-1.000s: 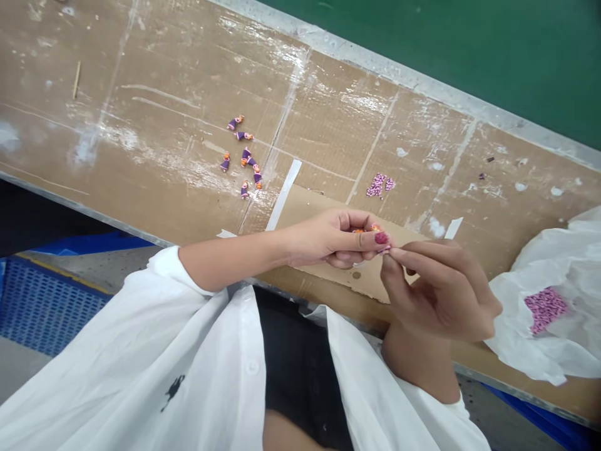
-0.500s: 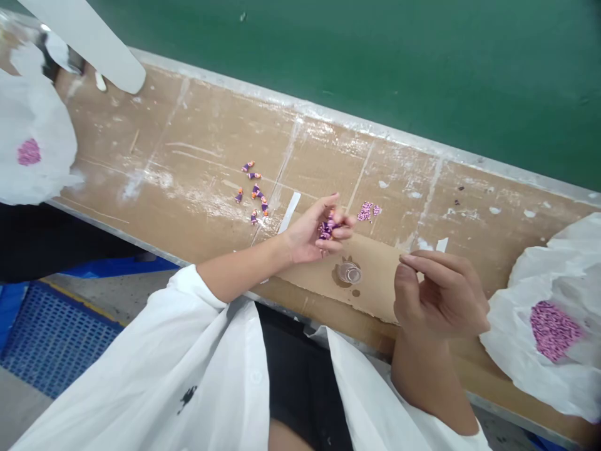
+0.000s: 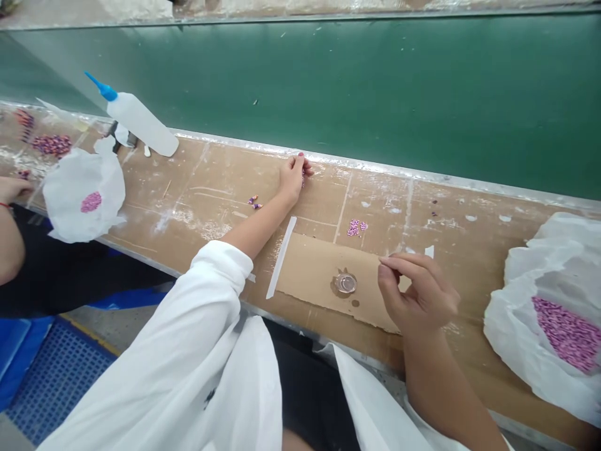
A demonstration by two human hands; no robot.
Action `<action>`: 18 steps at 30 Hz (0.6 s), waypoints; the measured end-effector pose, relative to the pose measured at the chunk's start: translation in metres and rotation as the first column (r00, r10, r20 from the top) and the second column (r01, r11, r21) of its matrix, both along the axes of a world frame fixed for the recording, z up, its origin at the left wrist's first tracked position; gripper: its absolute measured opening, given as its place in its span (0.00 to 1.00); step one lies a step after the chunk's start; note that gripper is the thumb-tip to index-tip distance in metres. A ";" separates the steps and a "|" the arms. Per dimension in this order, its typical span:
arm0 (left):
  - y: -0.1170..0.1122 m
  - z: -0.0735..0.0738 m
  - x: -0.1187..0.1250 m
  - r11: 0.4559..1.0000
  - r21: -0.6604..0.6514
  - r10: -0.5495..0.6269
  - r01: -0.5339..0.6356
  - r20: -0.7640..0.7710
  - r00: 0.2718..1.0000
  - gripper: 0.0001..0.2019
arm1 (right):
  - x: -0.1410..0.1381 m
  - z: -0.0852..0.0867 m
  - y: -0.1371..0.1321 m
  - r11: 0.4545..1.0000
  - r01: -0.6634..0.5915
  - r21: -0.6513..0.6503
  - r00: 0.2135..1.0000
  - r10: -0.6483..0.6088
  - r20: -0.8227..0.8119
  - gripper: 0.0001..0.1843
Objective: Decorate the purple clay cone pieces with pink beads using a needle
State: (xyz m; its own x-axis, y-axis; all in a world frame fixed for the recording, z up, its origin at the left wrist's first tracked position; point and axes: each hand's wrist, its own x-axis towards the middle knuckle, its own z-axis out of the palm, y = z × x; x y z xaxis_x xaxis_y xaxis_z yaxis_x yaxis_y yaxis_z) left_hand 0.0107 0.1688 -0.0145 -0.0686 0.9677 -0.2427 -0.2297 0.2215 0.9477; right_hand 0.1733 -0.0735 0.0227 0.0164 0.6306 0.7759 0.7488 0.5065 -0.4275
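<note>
My left hand (image 3: 292,178) reaches to the far side of the table, its fingers curled around small purple figures (image 3: 303,178), mostly hidden by the hand. Left of that forearm, a few purple-and-orange figures (image 3: 255,202) lie on the cardboard. My right hand (image 3: 420,291) hovers over the right end of a cardboard sheet (image 3: 310,263), thumb and forefinger pinched; whatever is between them is too small to make out. A small clear cup (image 3: 346,283) stands on that sheet with wet marks around it. Beyond the sheet lies a little cluster of pink-purple pieces (image 3: 354,227).
White paper (image 3: 521,300) at the right holds a heap of pink-purple pieces. Another such paper (image 3: 61,194) lies left, near a glue bottle (image 3: 143,122) with a blue nozzle. A co-worker's arm (image 3: 9,232) is at the left edge. A green surface (image 3: 357,88) runs behind.
My left hand has moved away from me to the table's far side, and its palm no longer faces up. The right hand keeps its pinch. The view has tilted up and left.
</note>
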 end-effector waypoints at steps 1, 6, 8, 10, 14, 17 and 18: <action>0.003 -0.003 0.000 0.996 0.078 -0.044 0.052 -0.107 0.993 0.18 | -0.001 0.000 0.000 1.000 -0.003 0.001 1.000 0.003 0.003 0.13; -0.002 -0.012 -0.002 0.911 0.204 -0.244 0.358 -0.432 0.868 0.16 | -0.001 0.000 0.000 1.000 0.003 0.014 1.000 -0.003 0.001 0.13; -0.007 -0.010 -0.010 0.900 0.203 -0.260 0.385 -0.458 0.850 0.12 | 0.001 -0.002 -0.001 1.000 0.008 0.021 1.000 -0.008 0.005 0.12; -0.009 -0.003 -0.026 0.873 0.256 -0.230 0.414 -0.532 0.815 0.08 | 0.003 -0.003 -0.001 1.000 0.016 0.026 1.000 -0.016 0.007 0.11; -0.009 0.026 -0.087 0.816 0.156 -0.189 0.557 -0.839 0.511 0.07 | 0.005 -0.003 -0.002 0.999 0.045 0.030 0.999 -0.046 0.021 0.12; -0.014 0.046 -0.136 0.854 -0.191 -0.300 0.484 -0.941 0.157 0.05 | 0.005 -0.002 -0.003 0.999 0.031 0.027 0.999 -0.032 0.023 0.12; -0.017 0.049 -0.148 0.857 -0.243 -0.328 0.454 -0.937 0.117 0.05 | 0.004 -0.002 -0.003 1.000 0.026 0.017 0.999 -0.026 0.024 0.12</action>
State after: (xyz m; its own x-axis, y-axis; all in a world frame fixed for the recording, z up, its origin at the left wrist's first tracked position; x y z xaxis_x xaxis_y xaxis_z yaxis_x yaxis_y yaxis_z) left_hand -0.1375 0.1521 0.0348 0.2166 0.9485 -0.2313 0.9107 -0.1110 0.3979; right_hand 0.1774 -0.0760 0.0209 0.0135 0.6171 0.7868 0.7720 0.4937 -0.4004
